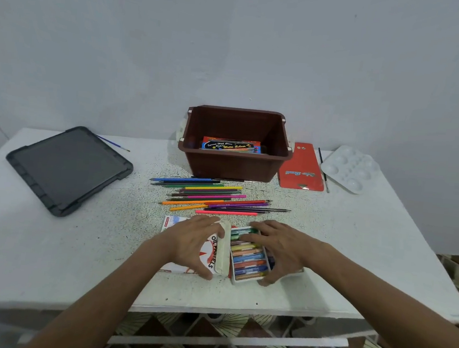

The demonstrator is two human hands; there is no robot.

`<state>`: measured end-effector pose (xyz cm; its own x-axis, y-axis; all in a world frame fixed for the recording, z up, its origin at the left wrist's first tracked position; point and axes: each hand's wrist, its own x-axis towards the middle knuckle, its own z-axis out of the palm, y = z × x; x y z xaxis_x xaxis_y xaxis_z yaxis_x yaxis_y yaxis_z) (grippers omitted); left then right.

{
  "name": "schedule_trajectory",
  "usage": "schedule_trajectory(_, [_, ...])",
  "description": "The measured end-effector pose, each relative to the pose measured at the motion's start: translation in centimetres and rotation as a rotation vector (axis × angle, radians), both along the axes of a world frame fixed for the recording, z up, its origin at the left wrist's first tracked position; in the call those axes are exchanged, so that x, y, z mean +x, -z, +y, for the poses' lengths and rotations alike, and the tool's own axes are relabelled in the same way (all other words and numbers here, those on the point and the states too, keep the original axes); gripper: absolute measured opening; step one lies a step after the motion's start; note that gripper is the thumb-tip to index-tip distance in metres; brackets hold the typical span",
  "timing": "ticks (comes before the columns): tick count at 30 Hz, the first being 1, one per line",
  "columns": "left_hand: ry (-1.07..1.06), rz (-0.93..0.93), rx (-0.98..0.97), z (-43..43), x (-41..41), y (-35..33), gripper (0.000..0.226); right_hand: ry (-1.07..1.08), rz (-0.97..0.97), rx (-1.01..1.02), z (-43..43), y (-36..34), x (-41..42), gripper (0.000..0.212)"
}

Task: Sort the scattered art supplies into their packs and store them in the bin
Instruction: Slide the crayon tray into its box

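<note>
A white tray of oil pastels (249, 256) lies at the table's near edge, half out of its white and red pack sleeve (212, 251). My left hand (189, 242) grips the sleeve from above, fingers and thumb curled round its open end. My right hand (280, 247) holds the tray, thumb at its near corner and fingers over the far pastels. Several loose colour pencils (212, 197) lie in a row behind. The brown bin (235, 163) stands at the back with a water colour pack (230, 145) inside.
A dark bin lid (68, 168) lies at the left with a thin brush (113, 143) behind it. A red pencil pack (301, 167), another brush (323, 169) and a white palette (349, 167) lie right of the bin. The table edge (210, 311) is close.
</note>
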<state>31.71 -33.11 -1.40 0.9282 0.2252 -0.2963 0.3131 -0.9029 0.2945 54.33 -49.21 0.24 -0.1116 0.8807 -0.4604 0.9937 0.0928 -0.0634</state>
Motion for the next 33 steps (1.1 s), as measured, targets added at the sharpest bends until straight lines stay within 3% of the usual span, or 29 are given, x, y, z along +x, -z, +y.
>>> schedule_trajectory(16, [-0.004, 0.012, 0.02, -0.3, 0.3, 0.4, 0.087, 0.112, 0.07, 0.079, 0.2, 1.0, -0.6, 0.099])
schedule_trajectory(33, [-0.024, -0.015, -0.002, 0.3, 0.4, 1.1, 0.087, 0.087, 0.13, 0.155, -0.1, 0.6, -0.9, 0.093])
